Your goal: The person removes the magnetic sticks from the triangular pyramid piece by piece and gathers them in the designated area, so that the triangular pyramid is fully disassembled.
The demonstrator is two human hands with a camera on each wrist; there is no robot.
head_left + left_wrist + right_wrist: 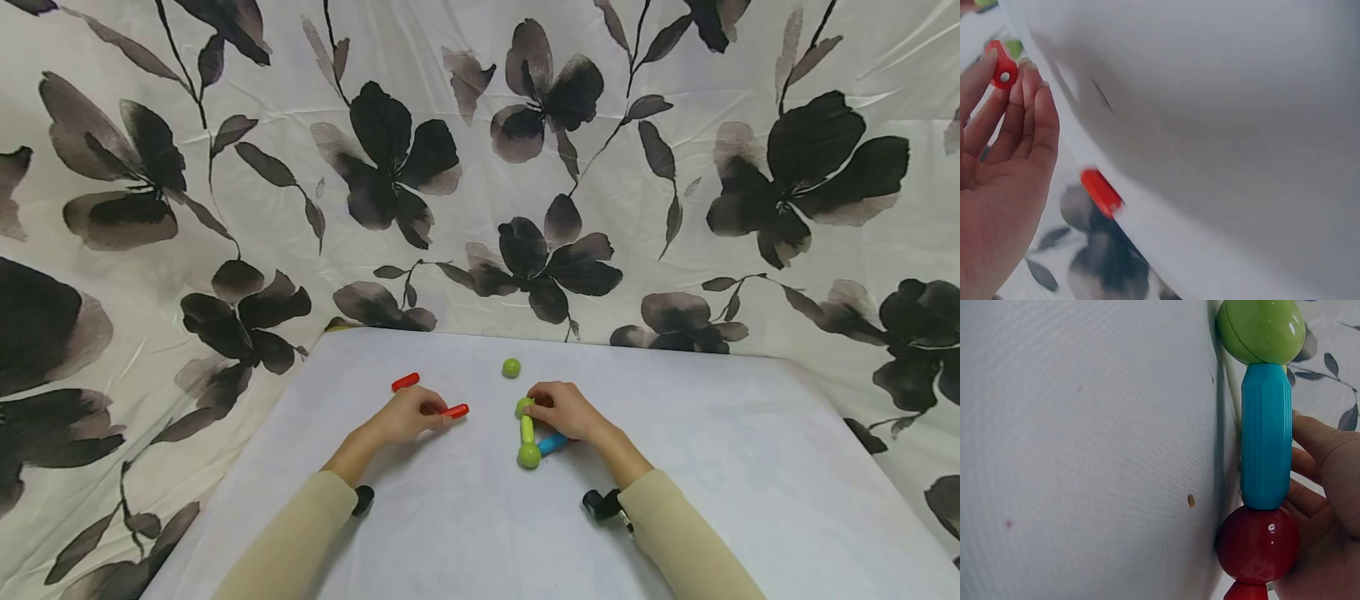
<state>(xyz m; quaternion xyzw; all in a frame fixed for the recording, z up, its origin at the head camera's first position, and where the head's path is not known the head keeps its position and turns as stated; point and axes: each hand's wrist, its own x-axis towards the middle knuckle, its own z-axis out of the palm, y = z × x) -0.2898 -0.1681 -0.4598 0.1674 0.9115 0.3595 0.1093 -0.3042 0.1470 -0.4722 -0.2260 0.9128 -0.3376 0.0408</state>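
Observation:
My left hand [415, 414] pinches a short red rod [457, 411] between thumb and fingertips; a hole shows in its end in the left wrist view. My right hand [566, 408] holds the far green ball [522, 406] of a joined toy piece. From that ball a yellow-green rod [527, 430] runs to a nearer green ball [528, 456]. A blue rod [1266, 437] branches off the nearer ball. At its other end, a dark red ball [1259, 545] with a red rod [1246, 592] shows in the right wrist view; the right hand hides both in the head view.
Another red rod [406, 382] lies beyond the left hand. A loose green ball [512, 367] sits near the back of the white table [712, 467]. Floral cloth [450, 275] hangs behind the table. Each wrist carries a black camera [602, 505].

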